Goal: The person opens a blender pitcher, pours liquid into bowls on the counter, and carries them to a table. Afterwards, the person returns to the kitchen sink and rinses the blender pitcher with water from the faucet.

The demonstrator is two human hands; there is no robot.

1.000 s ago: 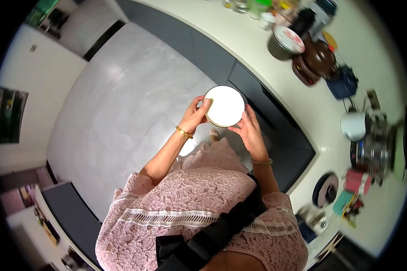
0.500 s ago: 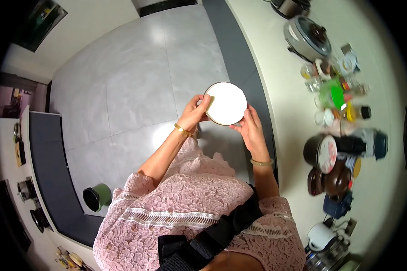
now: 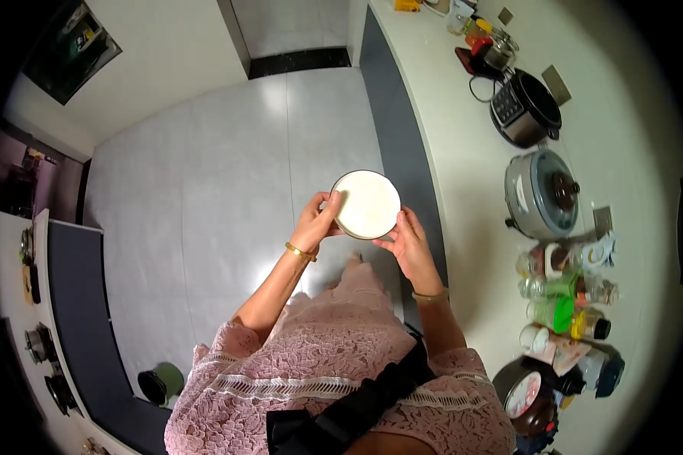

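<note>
Both hands hold a round white bowl with a thin dark rim, in front of my body and over the floor. Its pale inside faces up toward the camera. My left hand grips it from the left, thumb over the rim and fingers underneath. On the other side my right hand closes around the lower right edge, thumb near the rim. A gold bangle sits on the left wrist, a pale one on the right.
Along the right runs a white counter. On it are a black electric cooker, a lidded grey pot, several jars and bottles, and a dark pot. A green bin stands on the grey floor at lower left.
The view has shifted forward along the counter; the pots and jars now sit lower, and the black cooker is fully visible. The bowl stays in both hands, a little lower and left in view.
</note>
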